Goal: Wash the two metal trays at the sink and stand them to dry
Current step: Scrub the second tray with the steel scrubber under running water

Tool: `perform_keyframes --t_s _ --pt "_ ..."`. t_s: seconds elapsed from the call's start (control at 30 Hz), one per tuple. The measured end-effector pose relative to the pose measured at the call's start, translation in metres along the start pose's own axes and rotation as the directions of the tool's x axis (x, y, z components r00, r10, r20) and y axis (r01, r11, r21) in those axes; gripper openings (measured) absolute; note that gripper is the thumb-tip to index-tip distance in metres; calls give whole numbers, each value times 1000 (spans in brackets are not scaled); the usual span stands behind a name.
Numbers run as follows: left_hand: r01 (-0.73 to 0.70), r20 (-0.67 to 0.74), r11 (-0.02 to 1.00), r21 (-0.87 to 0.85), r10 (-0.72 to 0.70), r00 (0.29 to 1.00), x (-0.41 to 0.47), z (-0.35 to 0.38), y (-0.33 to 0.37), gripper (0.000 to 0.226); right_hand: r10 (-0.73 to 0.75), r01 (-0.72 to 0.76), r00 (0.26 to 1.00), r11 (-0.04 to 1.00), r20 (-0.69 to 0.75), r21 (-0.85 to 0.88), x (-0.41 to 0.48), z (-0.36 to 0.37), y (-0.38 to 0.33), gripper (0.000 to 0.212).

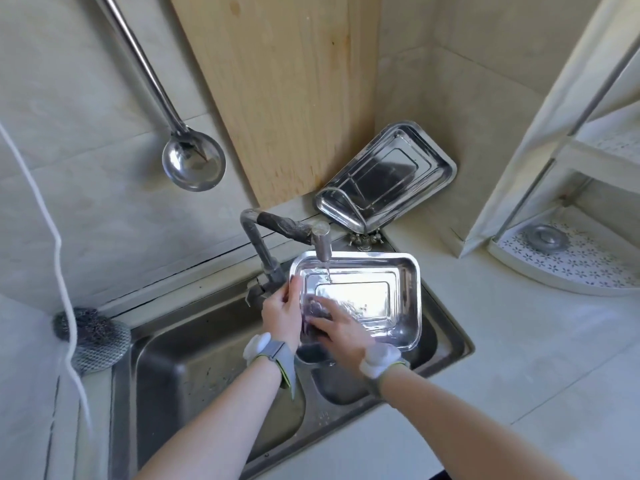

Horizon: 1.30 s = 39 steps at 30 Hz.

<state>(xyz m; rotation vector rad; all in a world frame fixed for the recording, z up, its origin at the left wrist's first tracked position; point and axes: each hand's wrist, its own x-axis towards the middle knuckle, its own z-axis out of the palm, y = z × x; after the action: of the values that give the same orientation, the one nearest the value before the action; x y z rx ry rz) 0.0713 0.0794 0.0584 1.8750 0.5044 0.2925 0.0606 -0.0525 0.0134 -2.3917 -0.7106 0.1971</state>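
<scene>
Far left on my screen, a steel wool ball [91, 336] sits by the sink [194, 368], and nobody is using it. Next is my left grip [281, 315]. Its fingers are curled round the left rim of the tray [398, 306] and pinch it. The tray is held over the sink, and water [326, 270] from the tap [320, 244] falls into its far end. My right grip [343, 330] is inside the tray, near the left end. Its fingers look bent over a dark scrub pad [316, 306] and push it onto the tray floor.

To do this well, I think I should hold the rim firm, because wet metal is likely slippery. Then I should rub the pad all the way across to the right corners and let the water wash the dirt off.

So one grip holds this tray's edge, and the tray lies under the other grip. Further right, the second tray [391, 174] stands leaning in the corner by the wooden board [287, 98], well apart from both grips.
</scene>
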Motion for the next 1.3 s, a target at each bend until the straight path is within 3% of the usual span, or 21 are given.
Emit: perform_keyframes --t_s 0.03,0.1,0.13,0.2,0.23,0.27,0.3,0.4,0.47,0.5,0.57,0.63,0.7,0.77,0.87,0.93,1.0,1.07,1.13,1.2,1.3 --pt "6 4 1000 -15 -6 1000 0 3 2 42 18 -16 999 998 39 -63 -12 -2 15 42" --pt "11 32 999 -35 -10 999 -3 11 6 49 220 -220 975 971 -17 -92 -28 -13 46 42" --pt "16 55 999 -37 -14 998 -4 15 6 50 380 -385 921 921 -84 -55 -31 -23 57 40" --pt "46 99 998 -35 -42 994 -8 22 5 51 671 -665 708 738 -221 114 -28 -47 71 36" --pt "62 115 997 -43 -57 992 -10 25 4 52 743 -720 619 666 -255 196 -21 -57 72 36" --pt "80 120 995 -59 -72 990 -13 29 2 52 763 -725 590 644 -263 244 -13 -62 68 37" --pt "93 124 993 -73 -83 989 -16 34 3 52 737 -687 620 676 -269 268 -3 -65 62 39" --pt "164 51 982 -94 -160 986 -15 39 4 44 532 -481 818 841 -217 250 21 -49 24 39" --pt "233 -47 967 -104 -238 970 -2 29 1 48 315 -308 949 935 -15 177 19 -27 -3 37" --pt "264 -80 957 -116 -274 958 5 24 -1 52 218 -230 971 964 93 133 10 -18 -8 39" --pt "309 -105 945 -108 -320 942 10 11 -8 56 170 -182 973 981 155 62 -8 -15 12 42" --pt "331 -97 939 -94 -340 936 7 1 -13 56 324 -324 939 946 118 -16 -23 -28 52 44" --pt "338 -110 936 -93 -348 931 2 -4 -18 55 592 -592 806 806 -13 -6 -33 -50 88 41" --pt "349 -100 930 -112 -360 927 -4 1 -19 55 697 -694 698 715 -165 80 -21 -65 91 39" --pt "356 -50 931 -80 -360 932 -17 16 -18 55 550 -531 819 835 -163 148 25 -52 33 37" --pt "406 -65 909 -90 -412 909 -18 20 -20 58 341 -336 940 936 -31 102 42 -30 -5 29" --pt "506 -56 856 -109 -513 856 -13 15 -24 62 165 -170 978 985 125 28 38 -19 -22 26" --pt "599 -46 790 -131 -609 792 -9 5 -32 59 102 -99 945 995 310 -24 23 -26 -16 26" --pt "614 -57 776 -143 -626 778 -9 1 -37 59 115 -84 876 993 468 -86 8 -43 1 25" --pt "628 -57 771 -104 -635 770 -11 -2 -44 60 189 -122 838 979 512 -163 4 -66 21 24" --pt "685 -62 729 -22 -684 726 -4 -13 -49 64 420 -249 790 885 446 -392 3 -99 59 24"
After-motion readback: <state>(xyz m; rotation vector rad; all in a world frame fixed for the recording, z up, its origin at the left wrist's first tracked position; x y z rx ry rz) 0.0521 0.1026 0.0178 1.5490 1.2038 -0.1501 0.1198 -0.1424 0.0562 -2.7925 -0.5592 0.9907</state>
